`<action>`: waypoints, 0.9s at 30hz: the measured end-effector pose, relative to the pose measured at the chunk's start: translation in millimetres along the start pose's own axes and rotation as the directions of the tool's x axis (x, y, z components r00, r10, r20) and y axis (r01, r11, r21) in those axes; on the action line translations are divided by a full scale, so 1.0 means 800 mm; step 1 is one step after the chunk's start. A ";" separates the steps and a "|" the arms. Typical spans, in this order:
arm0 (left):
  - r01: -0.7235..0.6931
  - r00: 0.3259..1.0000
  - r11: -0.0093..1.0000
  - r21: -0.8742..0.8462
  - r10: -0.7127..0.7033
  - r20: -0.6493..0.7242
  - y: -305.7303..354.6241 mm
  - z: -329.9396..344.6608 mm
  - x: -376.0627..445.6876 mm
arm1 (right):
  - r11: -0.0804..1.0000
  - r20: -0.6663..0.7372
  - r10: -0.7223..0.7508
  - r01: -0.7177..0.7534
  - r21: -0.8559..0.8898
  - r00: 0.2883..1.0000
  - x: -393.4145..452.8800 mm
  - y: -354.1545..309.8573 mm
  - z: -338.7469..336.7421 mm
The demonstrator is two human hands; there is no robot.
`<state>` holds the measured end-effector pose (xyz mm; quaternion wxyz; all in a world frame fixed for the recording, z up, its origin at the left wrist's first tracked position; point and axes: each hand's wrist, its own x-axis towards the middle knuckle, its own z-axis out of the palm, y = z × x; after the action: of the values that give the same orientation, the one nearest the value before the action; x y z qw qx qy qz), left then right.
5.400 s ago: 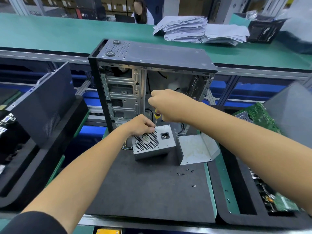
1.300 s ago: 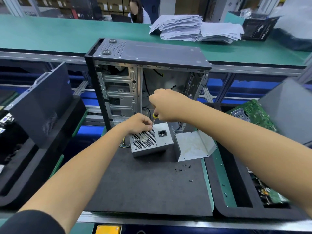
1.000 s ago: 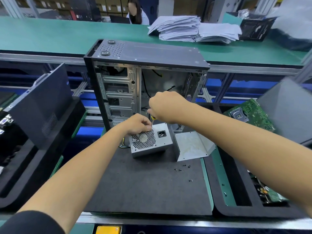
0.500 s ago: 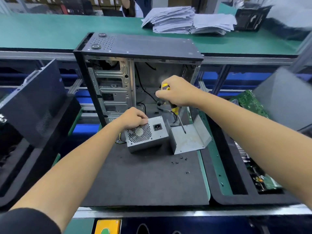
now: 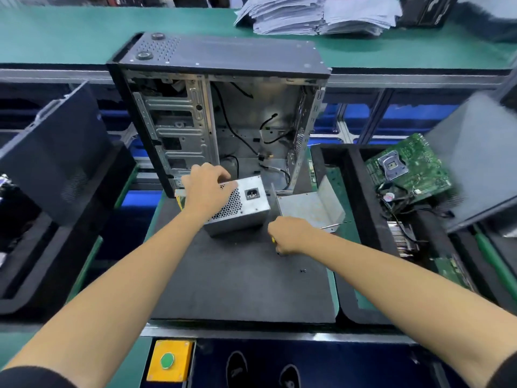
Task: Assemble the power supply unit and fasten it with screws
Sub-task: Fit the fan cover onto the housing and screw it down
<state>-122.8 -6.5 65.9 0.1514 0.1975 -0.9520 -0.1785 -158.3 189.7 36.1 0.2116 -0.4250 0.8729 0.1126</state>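
A grey power supply unit [image 5: 246, 204] with a mesh fan grille and a power socket lies on the black foam mat [image 5: 237, 278], in front of the open computer case [image 5: 221, 113]. My left hand [image 5: 205, 189] rests on the unit's top left part, fingers curled over it. My right hand [image 5: 291, 233] is down on the mat near the unit's right corner and grips a yellow-handled screwdriver [image 5: 330, 227], whose shaft points right. A bent metal bracket [image 5: 307, 204] stands right of the unit. Small black screws [image 5: 302, 271] lie on the mat.
A green circuit board [image 5: 408, 166] leans in the black tray on the right. A dark side panel [image 5: 56, 161] leans at the left. Stacked papers [image 5: 313, 12] lie on the green bench behind. A yellow box with a green button [image 5: 167, 361] sits at the near edge.
My right hand left the top of the power supply, lifted the screwdriver, then came down to the mat by the loose screws. My left hand stayed on the unit.
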 end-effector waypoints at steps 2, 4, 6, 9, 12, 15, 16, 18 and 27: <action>-0.052 0.992 0.999 -0.003 0.052 -0.115 -0.002 0.004 -0.012 | 0.998 -0.026 0.001 -0.003 -0.058 1.000 0.002 -0.006 0.018; -0.099 0.983 0.994 -0.051 0.089 -0.157 -0.002 0.008 -0.025 | 0.994 -0.049 0.001 -0.007 -0.111 0.999 0.003 -0.010 0.036; -0.117 0.983 0.991 -0.062 0.107 -0.151 -0.002 0.014 -0.036 | 0.989 -0.056 0.016 -0.024 -0.144 0.998 0.000 -0.011 0.051; -0.131 0.980 0.987 -0.089 0.115 -0.162 -0.004 0.020 -0.047 | 0.991 -0.035 0.033 -0.037 -0.131 0.999 -0.004 -0.007 0.063; -0.136 0.977 0.981 -0.140 0.110 -0.182 -0.007 0.020 -0.055 | 0.993 -0.048 0.020 -0.025 -0.117 0.999 -0.003 -0.004 0.065; -0.147 0.978 0.966 -0.210 0.111 -0.176 -0.009 0.017 -0.058 | 0.996 -0.042 0.007 -0.011 -0.087 0.999 -0.007 -0.003 0.057; -0.134 0.981 0.958 -0.254 0.092 -0.172 -0.010 0.016 -0.058 | 0.999 -0.040 0.005 -0.007 -0.052 0.999 -0.009 -0.004 0.051; -0.076 0.987 0.927 -0.369 0.017 -0.159 -0.013 0.012 -0.057 | 0.996 -0.047 0.009 -0.005 0.093 0.999 -0.016 -0.008 0.031; 0.156 0.968 0.862 -0.482 -0.231 -0.100 -0.034 -0.007 -0.054 | 0.782 -0.363 -0.048 0.261 0.566 0.930 -0.019 -0.028 -0.145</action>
<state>-74.2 -12.5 50.7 0.2490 0.2629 -0.8408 -0.4023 -163.5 143.0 145.6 0.1961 -0.4186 0.8469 -0.2630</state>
